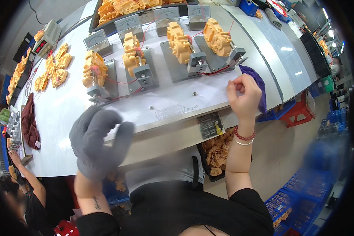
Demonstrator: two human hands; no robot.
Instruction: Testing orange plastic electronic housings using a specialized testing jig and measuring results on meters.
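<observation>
At the near edge of the white counter (51, 137): two hands, both apart from a row of four yellow-orange housings (179, 43). Each housing sits on a grey fixture (144, 74); dial meters (129, 27) stand behind, red wires (139, 91) trail across the front.

Left hand (93, 137), in a grey glove, blurred: thumb and fingers parted, nothing seen between them. Nearest to it — the leftmost housing. Right hand (246, 94), bare, beside a purple cloth (259, 84); fingers curled in, thumb near the index. Whether it pinches something small, cannot tell.

Risks (judgement): glove could snag a wire and tug a connection loose — cause, slack lying low before the fixtures. Thick fabric may dull touch, so a housing could be gripped askew. The beaded bracelet (244, 134) might catch a wire if that arm reaches over.
</observation>
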